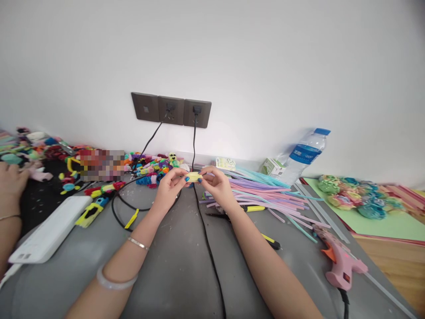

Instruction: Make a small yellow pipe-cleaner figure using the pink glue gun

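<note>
Between my two hands, above the grey table, is a small pale yellow fuzzy bundle, which looks like bent pipe cleaners. My left hand pinches its left end between thumb and fingers. At its right end, my right hand pinches it the same way. The fingertips cover both ends of the bundle. Just right of and below my right hand lie long pastel pipe cleaners in a loose pile. Pliers with yellow and black handles are partly hidden behind my right forearm.
A pink glue gun lies at the right. A water bottle leans on the wall. Black cords cross the table. At left are a white power bank, colourful pipe-cleaner figures and another person's hand.
</note>
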The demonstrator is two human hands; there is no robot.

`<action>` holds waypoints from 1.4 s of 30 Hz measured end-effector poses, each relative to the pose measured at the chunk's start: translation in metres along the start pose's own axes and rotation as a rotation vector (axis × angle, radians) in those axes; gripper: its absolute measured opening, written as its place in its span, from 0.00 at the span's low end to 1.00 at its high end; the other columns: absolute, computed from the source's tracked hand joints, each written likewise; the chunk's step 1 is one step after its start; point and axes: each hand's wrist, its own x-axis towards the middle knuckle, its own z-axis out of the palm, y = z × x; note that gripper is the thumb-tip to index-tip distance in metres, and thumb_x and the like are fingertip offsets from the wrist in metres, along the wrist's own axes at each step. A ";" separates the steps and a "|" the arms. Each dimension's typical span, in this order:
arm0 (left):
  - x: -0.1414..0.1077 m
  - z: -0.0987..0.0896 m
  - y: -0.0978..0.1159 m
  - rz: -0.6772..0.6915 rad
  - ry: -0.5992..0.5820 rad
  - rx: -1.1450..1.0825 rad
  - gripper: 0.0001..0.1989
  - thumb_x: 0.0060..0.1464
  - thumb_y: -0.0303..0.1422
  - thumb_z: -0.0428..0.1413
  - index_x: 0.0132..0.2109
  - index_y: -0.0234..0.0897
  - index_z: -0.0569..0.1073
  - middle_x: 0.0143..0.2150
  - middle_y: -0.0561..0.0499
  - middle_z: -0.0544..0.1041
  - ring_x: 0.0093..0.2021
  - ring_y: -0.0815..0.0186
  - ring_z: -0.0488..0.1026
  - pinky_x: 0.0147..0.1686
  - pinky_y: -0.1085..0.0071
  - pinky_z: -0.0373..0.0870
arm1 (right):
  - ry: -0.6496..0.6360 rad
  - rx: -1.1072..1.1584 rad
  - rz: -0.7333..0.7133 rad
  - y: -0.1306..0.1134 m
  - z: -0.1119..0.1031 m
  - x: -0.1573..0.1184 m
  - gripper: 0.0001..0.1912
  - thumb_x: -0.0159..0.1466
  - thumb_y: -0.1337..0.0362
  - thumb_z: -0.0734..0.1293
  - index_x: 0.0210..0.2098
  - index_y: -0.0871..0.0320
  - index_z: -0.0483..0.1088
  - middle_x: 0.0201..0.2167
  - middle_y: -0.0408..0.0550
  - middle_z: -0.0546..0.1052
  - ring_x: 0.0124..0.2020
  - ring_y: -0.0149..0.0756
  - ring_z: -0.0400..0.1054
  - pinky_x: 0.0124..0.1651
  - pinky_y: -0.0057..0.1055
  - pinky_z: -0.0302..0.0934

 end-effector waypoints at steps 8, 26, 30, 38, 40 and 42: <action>0.001 -0.002 -0.001 0.005 0.004 0.028 0.15 0.47 0.43 0.66 0.36 0.37 0.76 0.34 0.50 0.79 0.33 0.64 0.79 0.36 0.67 0.80 | -0.008 0.000 0.003 -0.001 -0.001 0.000 0.12 0.60 0.53 0.71 0.36 0.54 0.69 0.38 0.47 0.71 0.35 0.36 0.73 0.38 0.33 0.70; 0.000 -0.003 -0.003 -0.020 0.022 0.028 0.16 0.45 0.43 0.67 0.33 0.36 0.77 0.33 0.49 0.80 0.33 0.63 0.79 0.36 0.65 0.80 | -0.007 0.037 0.061 0.005 -0.003 -0.001 0.14 0.58 0.53 0.72 0.35 0.54 0.69 0.39 0.48 0.73 0.34 0.37 0.74 0.39 0.36 0.73; 0.000 -0.003 -0.001 -0.039 0.010 0.044 0.16 0.44 0.44 0.67 0.32 0.36 0.77 0.33 0.49 0.80 0.32 0.63 0.79 0.35 0.65 0.80 | -0.011 0.031 0.081 0.006 -0.004 -0.001 0.14 0.57 0.52 0.72 0.34 0.54 0.69 0.38 0.47 0.73 0.32 0.35 0.74 0.37 0.34 0.72; 0.000 -0.003 0.000 -0.022 -0.016 0.044 0.14 0.46 0.42 0.66 0.34 0.37 0.77 0.34 0.49 0.79 0.34 0.63 0.78 0.36 0.67 0.80 | -0.015 0.046 0.081 0.002 -0.003 0.000 0.14 0.57 0.52 0.72 0.34 0.54 0.68 0.37 0.47 0.71 0.31 0.34 0.72 0.36 0.34 0.71; 0.001 -0.002 0.000 0.001 -0.017 0.050 0.13 0.47 0.42 0.66 0.35 0.37 0.77 0.35 0.49 0.79 0.35 0.62 0.78 0.36 0.67 0.80 | -0.003 0.040 0.065 0.002 -0.002 0.000 0.15 0.57 0.52 0.72 0.34 0.54 0.68 0.38 0.47 0.70 0.33 0.35 0.71 0.37 0.34 0.71; 0.001 -0.002 -0.001 0.029 -0.014 0.053 0.14 0.48 0.42 0.65 0.37 0.37 0.77 0.37 0.48 0.78 0.38 0.61 0.78 0.37 0.67 0.79 | 0.007 0.030 0.035 0.002 -0.001 0.000 0.14 0.58 0.52 0.72 0.35 0.54 0.68 0.39 0.48 0.70 0.35 0.35 0.71 0.39 0.34 0.71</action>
